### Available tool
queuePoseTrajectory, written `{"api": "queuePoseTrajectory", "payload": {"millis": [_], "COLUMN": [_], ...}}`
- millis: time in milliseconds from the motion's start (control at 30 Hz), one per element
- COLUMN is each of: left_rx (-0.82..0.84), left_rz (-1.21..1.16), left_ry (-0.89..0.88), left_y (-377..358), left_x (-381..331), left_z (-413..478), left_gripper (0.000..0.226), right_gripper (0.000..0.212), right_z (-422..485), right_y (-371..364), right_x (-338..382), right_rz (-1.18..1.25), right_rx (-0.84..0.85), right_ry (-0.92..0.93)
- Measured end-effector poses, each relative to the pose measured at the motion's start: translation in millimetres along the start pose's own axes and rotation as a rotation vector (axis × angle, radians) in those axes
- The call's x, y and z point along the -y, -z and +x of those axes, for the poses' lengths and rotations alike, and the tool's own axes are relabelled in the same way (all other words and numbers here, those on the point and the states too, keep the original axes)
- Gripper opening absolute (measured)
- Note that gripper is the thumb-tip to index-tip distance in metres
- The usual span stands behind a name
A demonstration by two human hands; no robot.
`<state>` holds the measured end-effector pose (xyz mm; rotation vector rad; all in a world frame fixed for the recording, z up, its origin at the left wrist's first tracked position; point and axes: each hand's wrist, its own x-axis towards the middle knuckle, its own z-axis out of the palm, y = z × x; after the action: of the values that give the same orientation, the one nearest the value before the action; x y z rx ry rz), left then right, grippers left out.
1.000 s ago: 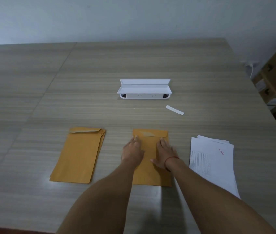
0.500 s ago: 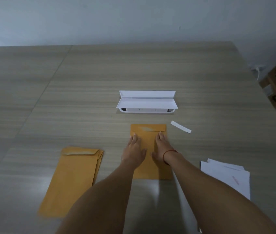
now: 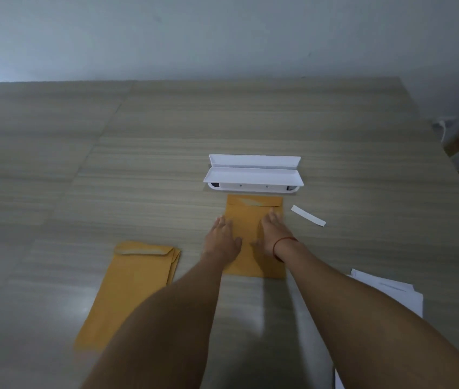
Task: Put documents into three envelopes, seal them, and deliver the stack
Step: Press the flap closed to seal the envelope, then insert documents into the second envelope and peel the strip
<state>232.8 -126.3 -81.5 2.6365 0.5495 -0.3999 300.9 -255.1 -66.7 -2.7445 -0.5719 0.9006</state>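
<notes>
The sealed envelope has slid up the desk since a second ago and now lies with its flap end just short of the white socket box, so the first of three seems finished and parked. Both hands lie flat and open on it, gripping nothing: the left hand at its left edge, the right hand on its right half. The remaining envelopes lie toward the near left, the documents at the near right edge.

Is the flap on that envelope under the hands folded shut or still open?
Folded shut: the flap lies flat on the envelope under both hands. Whether it is stuck down, cannot tell.
</notes>
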Motion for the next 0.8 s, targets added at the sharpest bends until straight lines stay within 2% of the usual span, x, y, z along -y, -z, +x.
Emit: {"api": "queuePoseTrajectory", "payload": {"millis": [333, 500, 600, 800], "left_rx": [-0.087, -0.051, -0.043, -0.026], "left_rz": [-0.015, 0.000, -0.026, -0.080], "left_ry": [0.185, 0.325, 0.356, 0.438], "left_y": [23, 28, 32, 31], "left_x": [62, 121, 152, 214], "left_z": [-111, -155, -166, -169], "left_gripper": [0.059, 0.059, 0.061, 0.061], "right_gripper": [0.069, 0.041, 0.034, 0.038], "right_z": [-72, -96, -104, -104], "right_y": [-41, -86, -105, -145], "right_x": [67, 124, 152, 199], "right_rz": [-0.030, 0.016, 0.112, 0.284], "right_rx": [0.051, 0.047, 0.036, -0.004], "right_ry": [0.112, 0.128, 0.086, -0.102]}}
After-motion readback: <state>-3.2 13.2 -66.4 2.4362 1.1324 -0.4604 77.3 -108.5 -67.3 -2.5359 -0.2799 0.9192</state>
